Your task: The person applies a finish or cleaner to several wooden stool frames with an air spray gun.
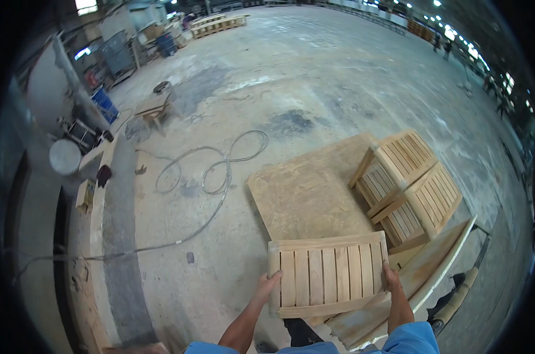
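Observation:
I hold a slatted wooden stool (323,274) in front of my body, its seat facing up and any legs hidden below. My left hand (270,287) grips its left end, thumb on top. On the opposite end, my right hand (391,277) is closed around the edge. Beyond it lies a flat wooden board (314,189) on the floor. More slatted stools (406,156) of the same pale wood stand close together on the board's right side.
A long curved panel (438,262) leans near my right side. Looped hose (226,159) runs across the floor to the left. A small wooden stand (153,109), a blue drum (104,105) and pallets (219,26) stand farther off. Distant people are at the upper right.

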Action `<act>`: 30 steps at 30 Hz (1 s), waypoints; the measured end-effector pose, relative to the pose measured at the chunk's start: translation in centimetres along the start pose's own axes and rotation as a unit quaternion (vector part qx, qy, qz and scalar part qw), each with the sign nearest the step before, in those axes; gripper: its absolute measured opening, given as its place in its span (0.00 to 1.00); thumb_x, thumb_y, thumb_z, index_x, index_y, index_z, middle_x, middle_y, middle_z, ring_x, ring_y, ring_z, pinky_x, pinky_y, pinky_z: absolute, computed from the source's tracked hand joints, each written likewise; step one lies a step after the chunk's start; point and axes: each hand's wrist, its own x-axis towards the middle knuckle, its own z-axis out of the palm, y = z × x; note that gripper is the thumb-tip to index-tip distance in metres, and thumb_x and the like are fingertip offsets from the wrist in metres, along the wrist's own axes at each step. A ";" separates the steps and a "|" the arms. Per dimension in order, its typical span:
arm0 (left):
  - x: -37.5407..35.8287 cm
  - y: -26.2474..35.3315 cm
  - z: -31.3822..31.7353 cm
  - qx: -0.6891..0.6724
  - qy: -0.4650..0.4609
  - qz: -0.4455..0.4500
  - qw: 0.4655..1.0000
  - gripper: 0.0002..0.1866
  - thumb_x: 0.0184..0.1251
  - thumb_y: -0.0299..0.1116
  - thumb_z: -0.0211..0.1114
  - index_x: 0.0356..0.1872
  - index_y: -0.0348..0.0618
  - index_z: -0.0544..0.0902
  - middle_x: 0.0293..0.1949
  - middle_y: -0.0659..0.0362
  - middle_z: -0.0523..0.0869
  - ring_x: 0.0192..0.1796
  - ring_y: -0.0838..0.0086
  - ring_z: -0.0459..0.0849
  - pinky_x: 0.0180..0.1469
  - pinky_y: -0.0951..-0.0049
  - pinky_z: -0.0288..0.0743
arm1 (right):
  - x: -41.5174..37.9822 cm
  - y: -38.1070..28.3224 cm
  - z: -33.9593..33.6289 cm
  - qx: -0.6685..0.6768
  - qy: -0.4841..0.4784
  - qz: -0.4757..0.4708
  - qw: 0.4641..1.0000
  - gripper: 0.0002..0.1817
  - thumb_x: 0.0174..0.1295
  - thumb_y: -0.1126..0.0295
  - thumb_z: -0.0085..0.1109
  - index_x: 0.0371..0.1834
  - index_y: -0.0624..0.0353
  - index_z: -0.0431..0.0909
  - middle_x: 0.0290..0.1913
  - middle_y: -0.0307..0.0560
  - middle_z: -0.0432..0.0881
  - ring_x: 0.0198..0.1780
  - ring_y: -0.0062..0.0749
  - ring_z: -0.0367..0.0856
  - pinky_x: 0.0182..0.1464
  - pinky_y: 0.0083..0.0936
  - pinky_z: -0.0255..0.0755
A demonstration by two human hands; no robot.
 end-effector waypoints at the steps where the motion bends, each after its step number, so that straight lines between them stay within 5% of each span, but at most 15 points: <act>1: -0.9 0.1 -0.2 -0.013 0.005 0.014 1.000 0.33 0.59 0.51 0.72 0.54 0.31 0.79 0.46 0.51 0.86 0.45 0.67 0.85 0.49 0.67 0.78 | 0.3 -0.2 0.1 -0.004 -0.009 -0.001 1.000 0.40 0.69 0.46 0.54 0.65 0.79 0.66 0.62 0.63 0.76 0.60 0.45 0.78 0.60 0.38 0.74; 4: -3.6 -1.4 -2.7 -0.036 0.027 0.044 0.998 0.31 0.59 0.50 0.72 0.53 0.31 0.80 0.45 0.52 0.86 0.45 0.69 0.85 0.48 0.68 0.79 | 1.2 0.8 0.6 -0.010 -0.085 -0.081 0.993 0.32 0.69 0.46 0.53 0.53 0.72 0.78 0.44 0.51 0.84 0.43 0.32 0.83 0.43 0.30 0.77; 6: -7.4 -1.0 -4.2 -0.068 0.038 0.087 0.993 0.29 0.62 0.49 0.70 0.54 0.33 0.81 0.44 0.54 0.87 0.44 0.72 0.85 0.47 0.69 0.79 | 0.8 -1.1 0.9 -0.090 -0.149 -0.068 0.982 0.36 0.67 0.42 0.54 0.54 0.72 0.78 0.44 0.49 0.82 0.45 0.30 0.79 0.46 0.28 0.74; 9: -12.6 -1.9 -6.7 0.036 0.161 0.133 0.977 0.28 0.63 0.49 0.69 0.55 0.37 0.82 0.43 0.55 0.88 0.44 0.74 0.85 0.48 0.70 0.78 | -4.0 -5.5 3.2 -0.115 -0.251 -0.111 0.955 0.36 0.69 0.43 0.53 0.58 0.71 0.75 0.49 0.50 0.81 0.50 0.30 0.78 0.52 0.27 0.72; 11: -23.5 1.3 -7.3 -0.007 0.262 0.166 0.951 0.29 0.60 0.50 0.71 0.52 0.35 0.82 0.42 0.54 0.87 0.44 0.73 0.84 0.48 0.70 0.77 | -8.4 -8.1 5.1 -0.036 -0.316 -0.157 0.935 0.34 0.71 0.47 0.52 0.64 0.71 0.70 0.58 0.53 0.79 0.58 0.35 0.77 0.61 0.30 0.70; 13: -28.1 -2.5 -8.1 -0.069 0.307 0.151 0.937 0.28 0.58 0.49 0.72 0.50 0.34 0.83 0.42 0.53 0.87 0.43 0.73 0.84 0.47 0.71 0.77 | -11.9 -10.6 5.9 -0.022 -0.395 -0.122 0.910 0.35 0.71 0.48 0.53 0.66 0.71 0.67 0.63 0.56 0.74 0.63 0.39 0.74 0.66 0.34 0.66; 16: -41.5 -1.3 -6.3 -0.084 0.395 0.194 0.894 0.27 0.58 0.47 0.73 0.49 0.33 0.83 0.41 0.55 0.87 0.42 0.75 0.83 0.46 0.71 0.77 | -20.5 -14.3 6.7 -0.033 -0.473 -0.175 0.863 0.37 0.69 0.48 0.54 0.68 0.71 0.64 0.66 0.57 0.72 0.65 0.42 0.72 0.67 0.35 0.64; 18: -48.6 -3.9 -4.1 -0.113 0.473 0.230 0.843 0.26 0.58 0.48 0.73 0.47 0.34 0.84 0.40 0.55 0.88 0.42 0.74 0.84 0.46 0.71 0.77 | -19.4 -14.6 8.2 -0.066 -0.437 -0.221 0.869 0.37 0.68 0.48 0.56 0.67 0.71 0.66 0.65 0.57 0.73 0.64 0.42 0.73 0.67 0.35 0.65; 22: -67.4 -7.2 -2.7 -0.173 0.573 0.274 0.753 0.26 0.59 0.47 0.74 0.47 0.33 0.82 0.40 0.55 0.87 0.40 0.75 0.84 0.45 0.73 0.77 | -36.4 -19.6 10.4 -0.063 -0.537 -0.271 0.796 0.31 0.66 0.50 0.59 0.60 0.68 0.74 0.54 0.53 0.81 0.54 0.37 0.82 0.56 0.32 0.76; 30: -81.1 -15.5 -3.9 -0.278 0.728 0.319 0.539 0.27 0.62 0.47 0.73 0.48 0.31 0.79 0.39 0.57 0.86 0.36 0.79 0.83 0.41 0.78 0.78 | -59.8 -18.4 27.4 -0.087 -0.701 -0.391 0.590 0.21 0.66 0.60 0.63 0.52 0.66 0.79 0.44 0.42 0.83 0.45 0.23 0.79 0.51 0.21 0.72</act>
